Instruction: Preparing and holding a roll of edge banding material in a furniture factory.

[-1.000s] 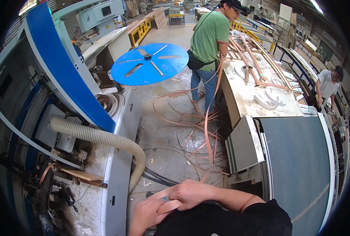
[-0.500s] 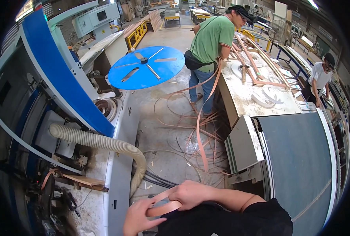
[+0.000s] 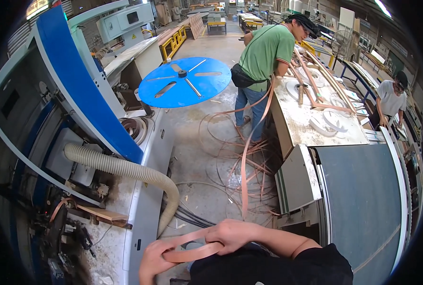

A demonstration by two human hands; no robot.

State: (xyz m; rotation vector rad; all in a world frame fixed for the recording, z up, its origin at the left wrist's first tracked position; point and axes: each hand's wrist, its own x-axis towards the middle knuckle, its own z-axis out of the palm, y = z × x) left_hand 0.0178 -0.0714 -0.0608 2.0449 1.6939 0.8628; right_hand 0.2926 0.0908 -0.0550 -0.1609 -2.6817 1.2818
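Close to my body at the lower edge, a small loop of pinkish-brown edge banding point(image 3: 194, 253) stretches between my two hands. My right hand point(image 3: 233, 234) is closed around the loop's right end. At its left end my left hand point(image 3: 155, 258) grips the band, with the fingers partly hidden behind it. A long run of the same banding point(image 3: 244, 185) rises from the floor in front of me to the hands of a person in a green shirt point(image 3: 268, 52). More banding point(image 3: 259, 164) lies tangled around that person's feet.
To the left stands a blue-and-white machine point(image 3: 90, 90) with a ribbed hose point(image 3: 126, 167) and a round blue turntable point(image 3: 192, 92). On the right are a worktable point(image 3: 294, 128) bearing coils and strips, and a dark conveyor belt point(image 3: 359, 190). Another person point(image 3: 391, 102) works farther right.
My left hand has moved left and its fingers have closed on the band, widening the loop. The right hand stays nearly in place. The view has shifted slightly.
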